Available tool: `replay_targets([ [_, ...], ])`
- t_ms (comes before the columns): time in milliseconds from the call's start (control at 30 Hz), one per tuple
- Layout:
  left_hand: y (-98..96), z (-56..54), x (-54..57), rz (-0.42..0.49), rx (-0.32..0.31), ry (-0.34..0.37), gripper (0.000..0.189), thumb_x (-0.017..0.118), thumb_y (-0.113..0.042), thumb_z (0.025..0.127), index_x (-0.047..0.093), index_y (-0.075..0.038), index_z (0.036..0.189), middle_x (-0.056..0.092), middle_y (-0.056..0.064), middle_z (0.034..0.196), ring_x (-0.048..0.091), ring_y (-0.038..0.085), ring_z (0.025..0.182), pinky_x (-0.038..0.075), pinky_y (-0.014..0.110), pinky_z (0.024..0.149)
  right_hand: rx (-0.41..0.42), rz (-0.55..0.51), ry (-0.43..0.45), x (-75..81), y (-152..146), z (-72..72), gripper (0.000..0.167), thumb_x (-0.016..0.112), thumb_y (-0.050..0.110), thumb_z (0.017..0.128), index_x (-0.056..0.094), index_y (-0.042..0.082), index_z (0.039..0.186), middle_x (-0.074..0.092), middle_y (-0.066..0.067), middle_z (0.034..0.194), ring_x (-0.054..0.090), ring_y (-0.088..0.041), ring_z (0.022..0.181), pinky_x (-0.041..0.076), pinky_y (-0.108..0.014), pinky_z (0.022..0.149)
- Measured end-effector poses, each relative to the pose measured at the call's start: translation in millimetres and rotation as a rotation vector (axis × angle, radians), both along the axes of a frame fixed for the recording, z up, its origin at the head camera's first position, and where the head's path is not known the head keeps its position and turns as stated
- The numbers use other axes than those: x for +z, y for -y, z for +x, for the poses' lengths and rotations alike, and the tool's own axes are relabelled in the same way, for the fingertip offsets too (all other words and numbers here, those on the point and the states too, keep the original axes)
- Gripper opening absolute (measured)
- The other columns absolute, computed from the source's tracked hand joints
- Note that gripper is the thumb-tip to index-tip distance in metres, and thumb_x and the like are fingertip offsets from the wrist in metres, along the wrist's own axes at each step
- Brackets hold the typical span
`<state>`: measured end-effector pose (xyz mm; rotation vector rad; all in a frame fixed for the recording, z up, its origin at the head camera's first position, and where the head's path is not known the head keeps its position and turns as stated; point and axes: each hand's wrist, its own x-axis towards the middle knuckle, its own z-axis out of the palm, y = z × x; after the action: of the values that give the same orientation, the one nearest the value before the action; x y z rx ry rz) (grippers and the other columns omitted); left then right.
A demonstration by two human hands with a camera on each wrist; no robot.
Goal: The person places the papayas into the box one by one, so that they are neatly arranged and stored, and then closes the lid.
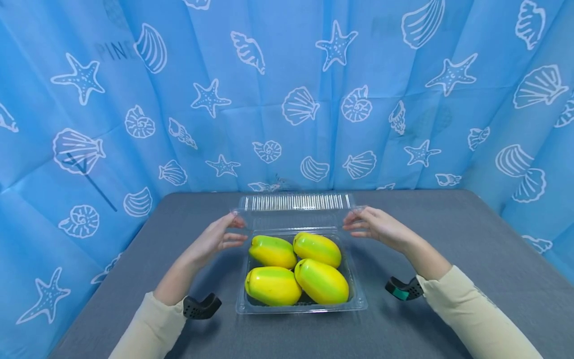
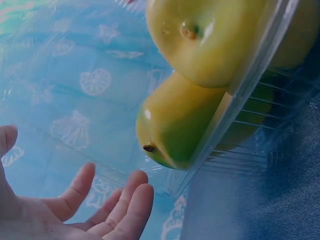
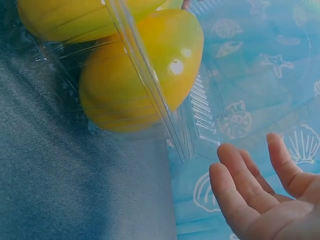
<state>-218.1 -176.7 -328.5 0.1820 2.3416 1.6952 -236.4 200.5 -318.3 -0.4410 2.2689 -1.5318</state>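
Observation:
A clear plastic clamshell box (image 1: pixel 301 310) stands on the table with several yellow-green, papaya-like fruits (image 1: pixel 273 285) inside. Its hinged clear lid (image 1: pixel 296 220) is raised at the far side. My left hand (image 1: pixel 221 232) is at the lid's left corner, fingers spread and relaxed; in the left wrist view, thumb and index finger stand apart by the lid's edge. Opposite it, my right hand (image 1: pixel 369 226) is at the lid's right corner with its fingers extended. The right wrist view has those fingers (image 3: pixel 240 177) loosely bent beside the box, the thumb out of sight.
Grey cloth covers the table (image 1: pixel 417 324). Behind and around it hangs a blue curtain (image 1: pixel 287 129) printed with white shells and starfish. Each wrist carries a black strap mount, one at the left cuff (image 1: pixel 202 306) and one at the right (image 1: pixel 403 288).

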Motion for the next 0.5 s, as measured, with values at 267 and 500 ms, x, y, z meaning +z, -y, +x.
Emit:
replay_targets([
  [267, 6.6, 9.7, 5.4, -0.037, -0.083, 0.048, 0.067, 0.030, -0.050, 0.099, 0.034, 0.003, 0.139, 0.038, 0.027, 0.136, 0.061, 0.029, 0.102, 0.053, 0.037, 0.092, 0.077, 0.010, -0.012, -2.8, -6, 4.9, 0.057, 0.029, 0.036, 0.103, 0.030, -0.011, 0.135, 0.034, -0.034, 0.142, 0.040, -0.044, 0.130, 0.042, -0.047, 0.105],
  [500, 14.1, 17.1, 5.1, -0.010, -0.187, 0.069, 0.065, 0.031, -0.045, 0.099, 0.023, 0.001, 0.144, 0.045, 0.031, 0.128, 0.064, 0.022, 0.091, 0.055, 0.031, 0.086, 0.096, 0.032, -0.016, -3.9, -12, 8.9, 0.047, 0.035, 0.034, 0.102, 0.032, -0.007, 0.124, 0.030, -0.031, 0.140, 0.048, -0.043, 0.122, 0.046, -0.046, 0.102],
])
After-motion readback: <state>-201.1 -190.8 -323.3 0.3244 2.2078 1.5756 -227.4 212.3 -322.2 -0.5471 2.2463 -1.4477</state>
